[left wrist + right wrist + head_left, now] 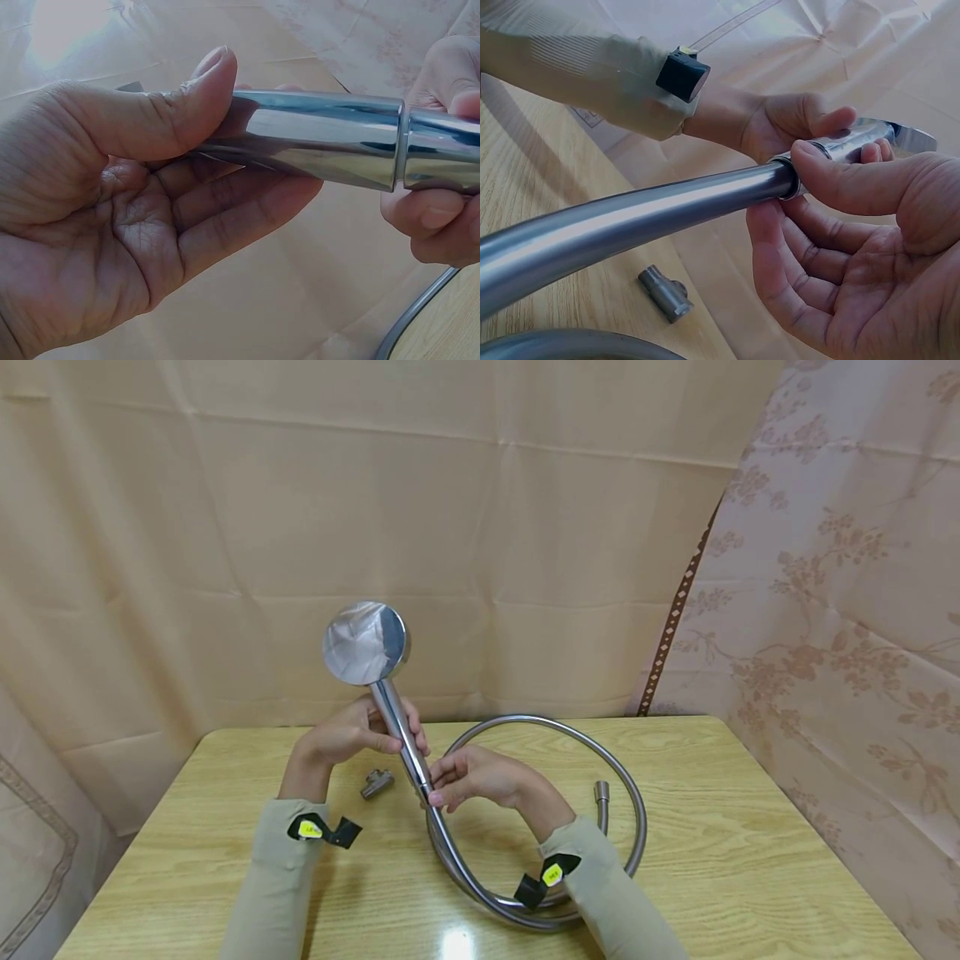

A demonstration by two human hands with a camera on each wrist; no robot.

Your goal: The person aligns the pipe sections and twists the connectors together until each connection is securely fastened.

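The left hand (352, 735) grips the handle (397, 714) of the shower head (363, 643), with its thumb on one side and its fingers curled behind. Lower on the same line, the right hand (483, 781) pinches the chrome collar (442, 146) at the handle's bottom end between thumb and fingers. A thin seam shows between handle and collar, in the gap between the two hands. The shower head is held up over the table (750, 827), tilted, its round disc above the left hand.

From the right hand's fingertips the hose (637, 810) runs down toward the person, passes under the right forearm and loops round on the table behind and to the right of that hand. Its free end (602, 792) points away from the person, to the right of the right wrist. A small metal fitting (377, 782) lies on the table between the hands, just beside the left wrist.

Pale sleeves (273, 893) cover both forearms, each with a black strap and a yellow label (310, 829) near the wrist. Beyond the hands hangs a beige curtain (375, 485), and far to their right a floral one (840, 568).
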